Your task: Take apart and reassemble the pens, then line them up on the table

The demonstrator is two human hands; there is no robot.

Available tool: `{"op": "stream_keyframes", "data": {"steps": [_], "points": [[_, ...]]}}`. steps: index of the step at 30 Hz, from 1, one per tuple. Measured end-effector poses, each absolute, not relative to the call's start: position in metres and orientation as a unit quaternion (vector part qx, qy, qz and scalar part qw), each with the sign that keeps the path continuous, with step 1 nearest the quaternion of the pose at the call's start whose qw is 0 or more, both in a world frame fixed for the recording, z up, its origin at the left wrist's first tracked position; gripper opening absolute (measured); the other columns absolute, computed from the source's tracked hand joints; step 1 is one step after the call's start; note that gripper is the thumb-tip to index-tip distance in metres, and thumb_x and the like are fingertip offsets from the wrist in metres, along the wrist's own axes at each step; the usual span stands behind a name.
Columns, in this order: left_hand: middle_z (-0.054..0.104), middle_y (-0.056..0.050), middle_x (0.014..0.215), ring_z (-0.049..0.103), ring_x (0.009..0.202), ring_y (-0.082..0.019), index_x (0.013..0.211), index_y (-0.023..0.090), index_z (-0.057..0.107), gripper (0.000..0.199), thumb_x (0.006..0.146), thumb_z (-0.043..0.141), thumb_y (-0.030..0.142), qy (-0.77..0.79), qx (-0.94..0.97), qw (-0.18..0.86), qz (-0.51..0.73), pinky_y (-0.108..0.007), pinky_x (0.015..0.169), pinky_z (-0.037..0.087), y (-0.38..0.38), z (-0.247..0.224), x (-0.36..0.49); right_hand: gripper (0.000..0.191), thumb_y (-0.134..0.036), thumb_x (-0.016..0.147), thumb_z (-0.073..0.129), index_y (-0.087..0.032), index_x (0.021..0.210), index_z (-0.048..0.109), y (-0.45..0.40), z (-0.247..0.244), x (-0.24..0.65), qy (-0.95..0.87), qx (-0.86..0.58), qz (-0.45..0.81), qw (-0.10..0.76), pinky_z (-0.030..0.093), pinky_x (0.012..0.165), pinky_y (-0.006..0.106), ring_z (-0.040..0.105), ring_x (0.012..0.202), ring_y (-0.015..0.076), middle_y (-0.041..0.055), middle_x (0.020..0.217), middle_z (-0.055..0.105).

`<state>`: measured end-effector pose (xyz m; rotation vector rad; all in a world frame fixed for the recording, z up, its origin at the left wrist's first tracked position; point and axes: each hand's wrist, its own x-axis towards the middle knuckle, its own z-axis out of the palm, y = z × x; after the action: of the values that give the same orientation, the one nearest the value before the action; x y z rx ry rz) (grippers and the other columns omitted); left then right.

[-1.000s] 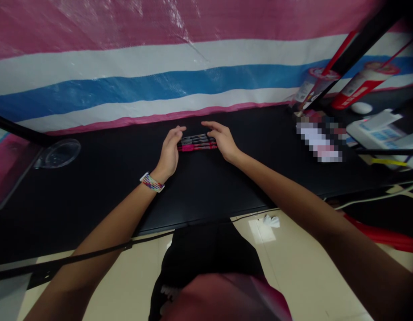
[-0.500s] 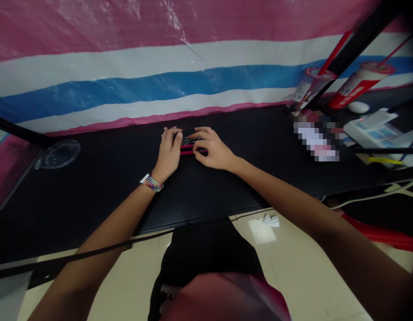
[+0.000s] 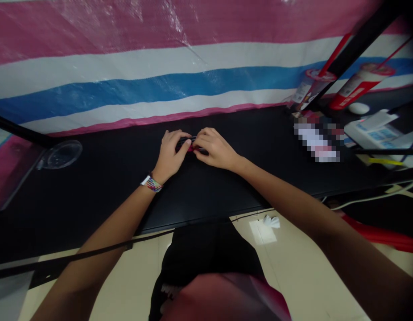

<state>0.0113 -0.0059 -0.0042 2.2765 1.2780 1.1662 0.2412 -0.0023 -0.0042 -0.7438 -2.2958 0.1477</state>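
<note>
A small bundle of slim black and pink sticks that look like pens lies low over the black table, mostly covered by my fingers. My left hand is curled around the left end of the bundle, with the thumb along its near side. From the other side, my right hand has its fingers bent and closed over the right part. The two hands nearly meet at the middle of the bundle. How many sticks there are is hidden.
A clear plastic lid lies at the left. Two drink cups with red straws, a red and white cup and a clear cup, stand back right near a white box. Striped sheeting hangs behind the table.
My hands have drawn closer together over the bundle. My left thumb has come down onto its near side, and less of the pink shows now.
</note>
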Motion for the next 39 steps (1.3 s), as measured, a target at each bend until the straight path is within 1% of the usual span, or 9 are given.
{"op": "stream_keyframes", "data": {"steps": [4, 14, 22, 27, 29, 32, 34, 37, 39], "points": [[0.084, -0.005, 0.107, 0.074, 0.115, -0.032, 0.102, 0.03, 0.079, 0.031, 0.112, 0.062, 0.053, 0.429, 0.812, 0.109, 0.381, -0.06, 0.129, 0.043, -0.011, 0.005, 0.012, 0.022, -0.03, 0.114, 0.057, -0.024, 0.115, 0.077, -0.004, 0.001, 0.245, -0.861, -0.338, 0.071, 0.374, 0.055, 0.101, 0.051, 0.067, 0.109, 0.0329, 0.0113, 0.107, 0.078], [0.085, -0.003, 0.112, 0.074, 0.109, -0.029, 0.109, 0.031, 0.083, 0.025, 0.112, 0.067, 0.051, 0.459, 0.761, 0.103, 0.446, -0.051, 0.113, 0.054, -0.012, 0.013, 0.006, 0.03, -0.055, 0.097, 0.08, -0.025, 0.1, 0.082, 0.015, -0.001, 0.255, -0.653, -0.359, 0.436, 0.504, 0.064, 0.077, 0.039, 0.073, 0.076, 0.0212, 0.0034, 0.09, 0.08], [0.086, -0.003, 0.108, 0.077, 0.105, -0.026, 0.103, 0.029, 0.083, 0.034, 0.112, 0.066, 0.057, 0.443, 0.743, 0.142, 0.482, -0.044, 0.103, 0.06, -0.005, 0.01, 0.002, 0.035, -0.055, 0.088, 0.09, -0.025, 0.106, 0.088, 0.018, -0.002, 0.255, -0.627, -0.359, 0.46, 0.517, 0.07, 0.087, 0.045, 0.078, 0.081, 0.0225, 0.0051, 0.093, 0.084], [0.076, -0.004, 0.077, 0.072, 0.081, -0.022, 0.076, 0.027, 0.076, 0.06, 0.116, 0.053, 0.065, 0.479, 0.723, 0.166, 0.469, -0.043, 0.09, 0.061, -0.003, 0.006, 0.002, 0.033, -0.051, 0.09, 0.09, -0.024, 0.108, 0.09, 0.018, -0.002, 0.256, -0.645, -0.356, 0.439, 0.514, 0.071, 0.09, 0.047, 0.079, 0.084, 0.0233, 0.0069, 0.098, 0.086], [0.075, -0.003, 0.078, 0.071, 0.079, -0.021, 0.082, 0.027, 0.078, 0.055, 0.115, 0.056, 0.065, 0.48, 0.713, 0.182, 0.478, -0.041, 0.088, 0.061, -0.001, 0.005, 0.002, 0.033, -0.052, 0.09, 0.09, -0.025, 0.109, 0.09, 0.018, -0.003, 0.257, -0.644, -0.358, 0.44, 0.514, 0.071, 0.09, 0.047, 0.079, 0.084, 0.0235, 0.0062, 0.096, 0.086], [0.083, -0.005, 0.106, 0.076, 0.094, -0.022, 0.11, 0.028, 0.08, 0.038, 0.105, 0.074, 0.065, 0.451, 0.707, 0.208, 0.504, -0.038, 0.094, 0.062, 0.003, 0.004, 0.0, 0.036, -0.055, 0.089, 0.09, -0.027, 0.112, 0.089, 0.019, -0.006, 0.257, -0.623, -0.368, 0.449, 0.524, 0.071, 0.088, 0.047, 0.078, 0.083, 0.0237, 0.0043, 0.092, 0.084], [0.084, -0.006, 0.114, 0.077, 0.103, -0.023, 0.113, 0.026, 0.078, 0.04, 0.1, 0.081, 0.064, 0.429, 0.707, 0.217, 0.519, -0.038, 0.099, 0.061, 0.006, 0.003, -0.001, 0.038, -0.057, 0.088, 0.092, -0.028, 0.112, 0.088, 0.022, -0.009, 0.257, -0.602, -0.362, 0.467, 0.537, 0.071, 0.087, 0.047, 0.078, 0.082, 0.023, 0.0033, 0.091, 0.082], [0.081, -0.005, 0.093, 0.076, 0.09, -0.021, 0.091, 0.024, 0.075, 0.044, 0.109, 0.069, 0.064, 0.426, 0.708, 0.226, 0.515, -0.037, 0.092, 0.06, 0.01, 0.0, -0.002, 0.038, -0.055, 0.084, 0.096, -0.027, 0.108, 0.089, 0.024, -0.012, 0.255, -0.566, -0.342, 0.51, 0.55, 0.07, 0.09, 0.046, 0.076, 0.081, 0.0212, 0.0022, 0.091, 0.081], [0.077, -0.003, 0.086, 0.074, 0.084, -0.02, 0.093, 0.024, 0.076, 0.043, 0.109, 0.069, 0.063, 0.426, 0.703, 0.24, 0.517, -0.035, 0.087, 0.059, 0.011, -0.001, -0.002, 0.037, -0.052, 0.081, 0.098, -0.027, 0.106, 0.088, 0.024, -0.012, 0.255, -0.548, -0.338, 0.535, 0.548, 0.069, 0.092, 0.046, 0.076, 0.081, 0.0207, 0.0017, 0.09, 0.08]]}}
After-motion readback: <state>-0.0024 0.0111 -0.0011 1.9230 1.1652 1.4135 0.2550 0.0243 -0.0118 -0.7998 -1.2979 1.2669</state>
